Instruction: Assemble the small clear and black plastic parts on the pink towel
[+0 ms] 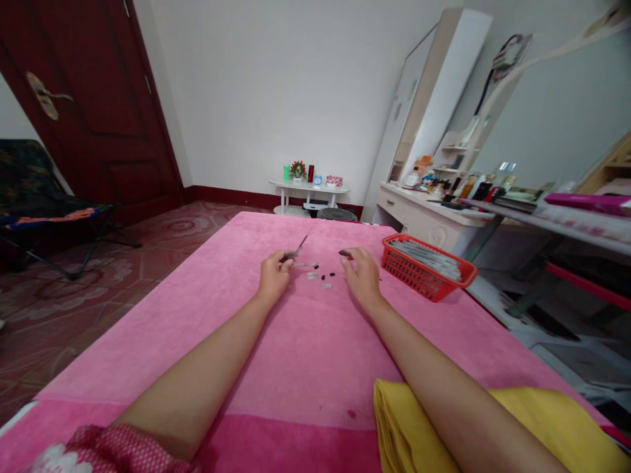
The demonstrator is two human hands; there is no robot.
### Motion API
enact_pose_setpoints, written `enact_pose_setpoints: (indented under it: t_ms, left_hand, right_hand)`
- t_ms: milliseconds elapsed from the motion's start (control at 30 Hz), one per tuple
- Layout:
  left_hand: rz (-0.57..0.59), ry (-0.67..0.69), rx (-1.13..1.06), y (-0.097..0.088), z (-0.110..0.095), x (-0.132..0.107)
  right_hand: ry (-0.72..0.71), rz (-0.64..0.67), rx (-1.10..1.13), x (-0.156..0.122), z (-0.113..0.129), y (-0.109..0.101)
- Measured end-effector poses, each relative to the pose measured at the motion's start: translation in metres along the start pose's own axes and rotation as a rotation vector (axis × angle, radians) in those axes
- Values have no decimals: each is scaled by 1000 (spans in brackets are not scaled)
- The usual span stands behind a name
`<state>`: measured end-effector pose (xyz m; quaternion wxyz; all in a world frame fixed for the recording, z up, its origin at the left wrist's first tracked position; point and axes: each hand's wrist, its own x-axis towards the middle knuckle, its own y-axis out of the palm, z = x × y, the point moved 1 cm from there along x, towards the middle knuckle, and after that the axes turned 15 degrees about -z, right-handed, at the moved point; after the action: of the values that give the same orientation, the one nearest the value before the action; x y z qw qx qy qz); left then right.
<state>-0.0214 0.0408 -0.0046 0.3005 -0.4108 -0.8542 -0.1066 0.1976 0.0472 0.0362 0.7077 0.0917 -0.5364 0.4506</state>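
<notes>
My left hand (pixel 276 274) is closed around a thin dark stick (pixel 302 242) that looks like a pen refill, its tip pointing up and away. A greyish part shows at the fingers, too blurred to name. Across from it, my right hand (pixel 363 279) pinches a small dark piece (pixel 344 253) between thumb and fingers. Between the hands lie several loose small parts: clear short tubes (pixel 312 276) and black bits (pixel 332 274), all flat on the pink cloth (pixel 305 355).
At the right edge of the table stands a red basket (pixel 411 274) holding many grey pen-like sticks (pixel 428 258). Under my right forearm is a folded yellow cloth (pixel 409 420). Beyond are a white side table (pixel 276 184), a cluttered dresser (pixel 419 197) and a folding chair (pixel 44 203).
</notes>
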Motion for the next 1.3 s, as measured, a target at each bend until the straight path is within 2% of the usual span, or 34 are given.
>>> enact_pose_setpoints:
  t_ms: [133, 233, 333, 433, 533, 667, 800, 900, 1067, 1300]
  left_hand:
    - [-169, -189, -229, -4, 9, 7]
    - [-209, -201, -233, -6, 9, 7]
    - [-135, -14, -60, -7, 4, 5]
    - [33, 225, 103, -6, -5, -1]
    - [198, 365, 223, -4, -13, -7]
    - [324, 414, 310, -2, -18, -12]
    - [370, 423, 334, -2, -21, -14]
    - [392, 438, 328, -2, -23, -15]
    - [408, 451, 308, -2, -25, -16]
    - [413, 458, 303, -3, -28, -16]
  right_hand:
    - [-69, 282, -22, -12, -9, 24]
    - [-187, 414, -89, -17, -7, 36]
    - [-238, 463, -169, -15, -4, 38]
    - [-221, 456, -203, -15, -5, 35]
    - [-96, 360, -119, -17, -8, 30]
    - [266, 174, 240, -19, -12, 26]
    - [531, 157, 561, -20, -9, 24]
    - [665, 177, 677, -22, -3, 23]
    - [769, 186, 738, -24, 2, 22]
    - [709, 180, 709, -24, 2, 23]
